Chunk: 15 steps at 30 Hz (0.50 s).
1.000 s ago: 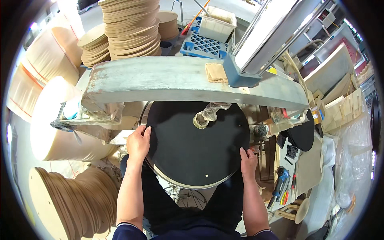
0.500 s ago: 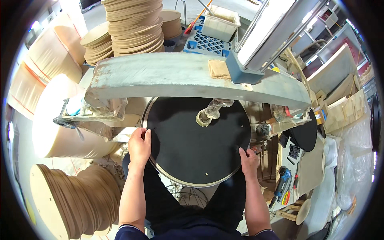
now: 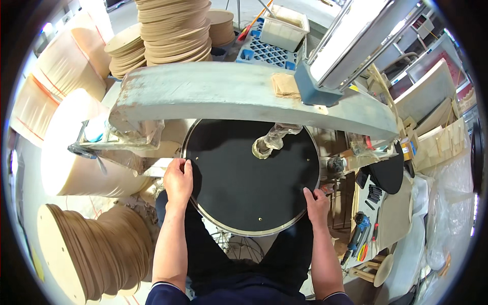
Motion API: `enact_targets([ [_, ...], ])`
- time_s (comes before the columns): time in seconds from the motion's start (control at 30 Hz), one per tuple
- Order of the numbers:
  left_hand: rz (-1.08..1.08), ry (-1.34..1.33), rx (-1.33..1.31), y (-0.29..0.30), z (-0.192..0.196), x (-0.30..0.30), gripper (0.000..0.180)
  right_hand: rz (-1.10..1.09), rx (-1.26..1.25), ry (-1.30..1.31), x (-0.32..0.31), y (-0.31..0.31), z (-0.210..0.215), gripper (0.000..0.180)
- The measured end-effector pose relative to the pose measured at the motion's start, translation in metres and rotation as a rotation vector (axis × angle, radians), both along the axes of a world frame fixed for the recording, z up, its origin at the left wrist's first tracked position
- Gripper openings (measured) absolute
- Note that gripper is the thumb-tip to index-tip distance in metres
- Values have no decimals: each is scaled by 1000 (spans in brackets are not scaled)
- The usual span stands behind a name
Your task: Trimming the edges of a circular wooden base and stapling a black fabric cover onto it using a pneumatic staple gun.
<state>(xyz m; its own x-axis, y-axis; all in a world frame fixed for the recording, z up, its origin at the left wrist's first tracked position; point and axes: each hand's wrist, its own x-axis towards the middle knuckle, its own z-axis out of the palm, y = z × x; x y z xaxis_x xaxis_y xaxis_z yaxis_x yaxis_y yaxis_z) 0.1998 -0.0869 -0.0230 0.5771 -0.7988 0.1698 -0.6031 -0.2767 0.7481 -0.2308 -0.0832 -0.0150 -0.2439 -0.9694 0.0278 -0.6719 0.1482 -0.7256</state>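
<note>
The black disc (image 3: 234,188) lies between the two grips, inside a metal rim (image 3: 254,232). At the disc's left edge, the left grip (image 3: 179,179) is narrow, thumb close beside the forefinger; at its right edge, the right grip (image 3: 316,201) is half curled. Whether either one pinches the disc, I cannot tell. Beyond the disc a pale beam (image 3: 213,94) spans across; right of it, a drill (image 3: 361,220) lies on a counter (image 3: 362,196).
</note>
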Motion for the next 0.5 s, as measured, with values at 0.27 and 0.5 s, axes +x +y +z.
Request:
enact_targets([
  [0.27,-20,13,-65,-3,0,-2,21,-149,65,-248,-17,-23,-3,44],
  [0.5,-22,-2,-52,0,-1,-3,20,-205,150,-179,-26,-23,-18,42],
])
